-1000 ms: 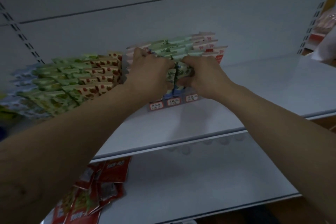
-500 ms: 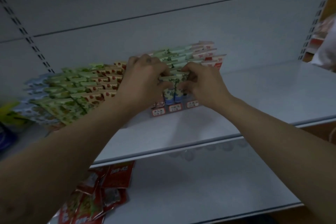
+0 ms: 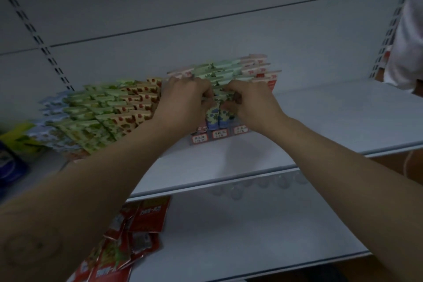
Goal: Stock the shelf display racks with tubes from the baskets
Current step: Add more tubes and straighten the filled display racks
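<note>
Head view: On a white shelf (image 3: 332, 121), a tiered display rack (image 3: 219, 134) looks nearly full of tubes (image 3: 229, 71). The left hand (image 3: 185, 96) and right hand (image 3: 249, 101), fingers curled, pinch blue-patterned tubes (image 3: 217, 118) at the rack's front middle, apparently seating them. Left of it, a second rack (image 3: 109, 107) looks full. No basket shows; remaining stock unknown.

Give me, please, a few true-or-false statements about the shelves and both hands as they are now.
1. Both the left hand and the right hand grip green tubes in the right rack's middle column. True.
2. The red packets lie beside the right rack. False: they lie on the lower shelf, at its left.
3. Three price labels line the right rack's front. True.
4. Nothing stands left of that rack. False: the left-hand tubes, green, red and blue, fill the space there.
</note>
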The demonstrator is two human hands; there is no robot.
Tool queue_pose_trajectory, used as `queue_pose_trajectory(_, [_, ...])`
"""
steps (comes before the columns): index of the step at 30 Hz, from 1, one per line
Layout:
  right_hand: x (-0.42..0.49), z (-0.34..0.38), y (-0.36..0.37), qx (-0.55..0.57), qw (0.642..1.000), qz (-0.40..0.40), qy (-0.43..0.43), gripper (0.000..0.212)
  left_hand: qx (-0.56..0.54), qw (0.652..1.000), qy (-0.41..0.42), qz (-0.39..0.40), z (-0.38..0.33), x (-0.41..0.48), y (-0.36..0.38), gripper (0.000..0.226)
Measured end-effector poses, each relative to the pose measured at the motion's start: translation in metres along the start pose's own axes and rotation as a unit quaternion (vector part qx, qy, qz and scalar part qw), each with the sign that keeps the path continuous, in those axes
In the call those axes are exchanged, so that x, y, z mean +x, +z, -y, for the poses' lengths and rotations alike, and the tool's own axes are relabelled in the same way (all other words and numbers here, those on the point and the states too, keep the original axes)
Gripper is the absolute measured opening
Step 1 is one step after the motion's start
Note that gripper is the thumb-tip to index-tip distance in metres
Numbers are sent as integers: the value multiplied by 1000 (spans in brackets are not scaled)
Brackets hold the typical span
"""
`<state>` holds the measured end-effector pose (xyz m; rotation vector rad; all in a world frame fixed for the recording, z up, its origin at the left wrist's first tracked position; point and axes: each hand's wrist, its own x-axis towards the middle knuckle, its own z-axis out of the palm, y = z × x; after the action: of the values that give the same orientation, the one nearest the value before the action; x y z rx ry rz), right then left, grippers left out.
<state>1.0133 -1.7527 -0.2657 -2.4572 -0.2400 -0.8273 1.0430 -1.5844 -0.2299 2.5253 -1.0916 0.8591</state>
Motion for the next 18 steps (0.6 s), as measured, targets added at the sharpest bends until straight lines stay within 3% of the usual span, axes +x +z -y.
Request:
queue_pose_trajectory(4, [-16, 2, -17, 3, 998, 52, 39, 58, 56, 998, 18, 9, -6, -26, -12, 39])
queue_pose_trajectory(8, [-33, 10, -46, -47, 993, 78, 68, 41, 52, 998, 30, -1, -9, -74, -18, 42])
queue_pose_trajectory(11, [-54, 36, -51, -88, 972, 208, 56, 27, 17, 999, 18, 24, -17, -114, -10, 40])
queue_pose_trajectory(14, [-84, 67, -33, -131, 930, 344, 26, 25, -45, 997, 12, 57, -27, -159, 5, 38])
queue_pose_trajectory(18, [-145, 80, 12, -81, 855, 501, 109, 27, -118, 979, -47, 158, -45, -226, 33, 37])
